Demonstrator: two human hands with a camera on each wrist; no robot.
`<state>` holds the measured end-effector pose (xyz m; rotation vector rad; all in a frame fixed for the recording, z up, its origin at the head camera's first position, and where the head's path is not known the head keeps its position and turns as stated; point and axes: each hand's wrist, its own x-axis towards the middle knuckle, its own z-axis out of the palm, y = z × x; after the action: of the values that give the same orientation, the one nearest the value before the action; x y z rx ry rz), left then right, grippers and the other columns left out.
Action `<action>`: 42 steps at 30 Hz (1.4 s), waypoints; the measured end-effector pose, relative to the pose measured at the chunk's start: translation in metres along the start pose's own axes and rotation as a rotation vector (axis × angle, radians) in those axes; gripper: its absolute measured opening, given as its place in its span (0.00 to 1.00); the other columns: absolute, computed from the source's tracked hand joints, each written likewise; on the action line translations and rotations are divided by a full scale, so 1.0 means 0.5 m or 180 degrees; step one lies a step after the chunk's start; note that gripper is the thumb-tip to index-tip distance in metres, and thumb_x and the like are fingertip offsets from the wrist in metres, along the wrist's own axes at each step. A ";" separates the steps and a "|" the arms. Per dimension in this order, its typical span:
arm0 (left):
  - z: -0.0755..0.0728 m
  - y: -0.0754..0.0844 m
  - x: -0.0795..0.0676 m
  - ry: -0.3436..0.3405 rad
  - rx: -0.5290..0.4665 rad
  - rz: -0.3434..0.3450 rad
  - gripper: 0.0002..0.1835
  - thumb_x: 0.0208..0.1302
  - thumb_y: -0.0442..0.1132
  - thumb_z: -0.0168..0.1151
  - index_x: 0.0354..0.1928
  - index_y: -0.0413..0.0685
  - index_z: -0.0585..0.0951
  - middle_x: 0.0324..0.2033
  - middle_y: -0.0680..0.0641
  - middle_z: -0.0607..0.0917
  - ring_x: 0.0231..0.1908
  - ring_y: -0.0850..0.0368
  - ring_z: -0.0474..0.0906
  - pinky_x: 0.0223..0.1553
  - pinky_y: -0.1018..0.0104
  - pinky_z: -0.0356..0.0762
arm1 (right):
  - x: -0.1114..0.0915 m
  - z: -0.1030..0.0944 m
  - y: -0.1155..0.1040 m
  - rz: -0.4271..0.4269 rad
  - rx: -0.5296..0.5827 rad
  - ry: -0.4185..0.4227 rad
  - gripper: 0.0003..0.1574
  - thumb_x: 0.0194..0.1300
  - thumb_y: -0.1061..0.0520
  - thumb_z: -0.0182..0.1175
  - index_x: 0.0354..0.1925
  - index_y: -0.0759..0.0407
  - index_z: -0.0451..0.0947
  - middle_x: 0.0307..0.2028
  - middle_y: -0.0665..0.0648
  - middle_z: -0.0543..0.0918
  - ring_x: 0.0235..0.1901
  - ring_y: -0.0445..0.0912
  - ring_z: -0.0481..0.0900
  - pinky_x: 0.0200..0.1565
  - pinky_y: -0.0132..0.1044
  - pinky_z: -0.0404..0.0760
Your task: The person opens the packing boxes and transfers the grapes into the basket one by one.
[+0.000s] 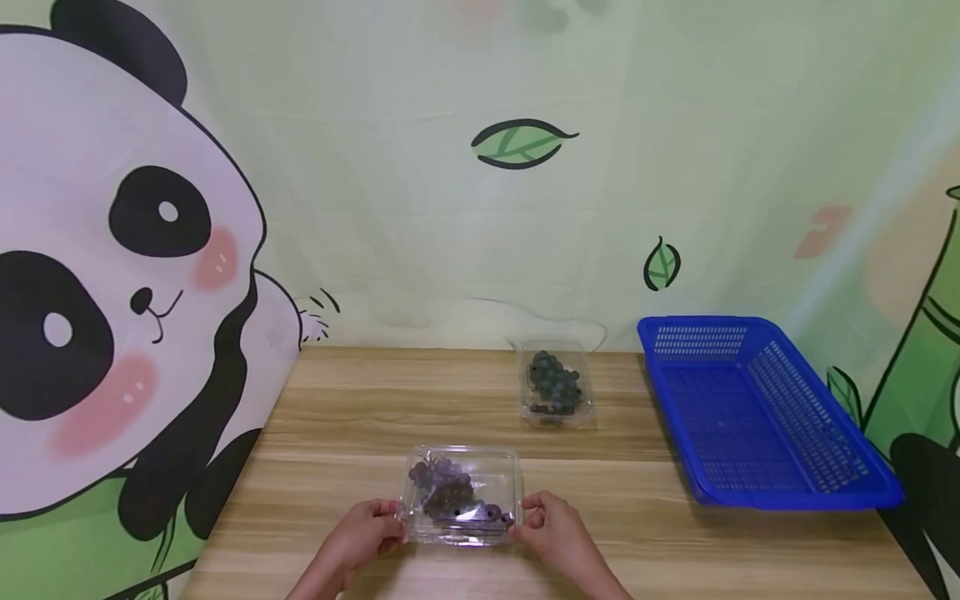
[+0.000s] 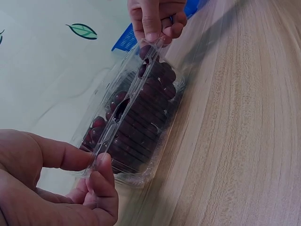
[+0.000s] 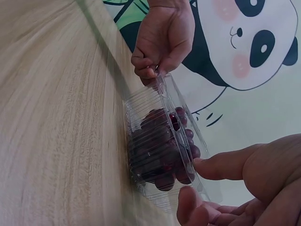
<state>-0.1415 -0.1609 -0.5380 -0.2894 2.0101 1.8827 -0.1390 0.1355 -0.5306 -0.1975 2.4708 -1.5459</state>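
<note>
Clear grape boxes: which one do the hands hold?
The front box, gripped by the left hand and right hand; the other box sits farther back, untouched.

The fingers (image 2: 61, 153) are bare, and the forearms (image 1: 600, 577) (as far as visible) uncovered too.

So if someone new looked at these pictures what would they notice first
Probably the huge cartoon panda on the left of the backdrop, then the bright blue basket on the right side of the table. Next might come the nearer clear box of dark grapes, held between the left hand and right hand.
</note>
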 end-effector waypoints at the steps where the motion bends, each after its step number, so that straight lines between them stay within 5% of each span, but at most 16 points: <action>1: 0.000 0.001 0.000 0.0015 0.0014 -0.0005 0.20 0.61 0.22 0.56 0.54 0.17 0.69 0.38 0.39 0.79 0.33 0.55 0.78 0.39 0.63 0.81 | 0.000 -0.001 -0.002 -0.0032 -0.0079 0.0032 0.25 0.58 0.62 0.73 0.48 0.74 0.76 0.27 0.50 0.78 0.27 0.42 0.74 0.30 0.33 0.76; 12: 0.002 0.008 -0.007 0.0057 0.0089 -0.0018 0.21 0.58 0.24 0.58 0.54 0.19 0.70 0.36 0.41 0.79 0.32 0.55 0.77 0.35 0.67 0.75 | 0.001 -0.009 -0.054 -0.0109 -0.1055 0.0218 0.32 0.52 0.50 0.79 0.50 0.64 0.80 0.37 0.50 0.80 0.34 0.43 0.75 0.35 0.42 0.76; 20: 0.002 -0.003 -0.001 0.0117 0.0041 -0.0046 0.21 0.58 0.23 0.57 0.54 0.20 0.70 0.36 0.41 0.78 0.32 0.55 0.76 0.34 0.68 0.74 | 0.012 0.011 -0.100 -0.0748 -0.1547 0.0260 0.25 0.53 0.52 0.78 0.46 0.64 0.84 0.38 0.55 0.84 0.40 0.51 0.78 0.40 0.46 0.78; 30: 0.006 -0.004 0.004 0.0111 -0.0004 0.0000 0.20 0.59 0.23 0.56 0.53 0.19 0.70 0.39 0.39 0.78 0.34 0.53 0.77 0.39 0.62 0.77 | 0.023 0.064 -0.141 -0.1236 -0.2081 0.0458 0.25 0.49 0.49 0.78 0.44 0.60 0.85 0.40 0.56 0.84 0.42 0.52 0.80 0.42 0.46 0.78; 42: 0.006 -0.001 0.002 0.0073 -0.0033 -0.0005 0.22 0.58 0.23 0.55 0.54 0.17 0.69 0.40 0.38 0.79 0.34 0.54 0.77 0.40 0.63 0.80 | 0.028 0.128 -0.184 -0.1344 -0.2399 0.0148 0.22 0.55 0.47 0.77 0.43 0.57 0.85 0.40 0.51 0.82 0.43 0.47 0.77 0.40 0.40 0.73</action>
<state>-0.1421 -0.1580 -0.5391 -0.3167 2.0150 1.8976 -0.1365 0.0366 -0.4765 -0.8488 3.0668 -0.6320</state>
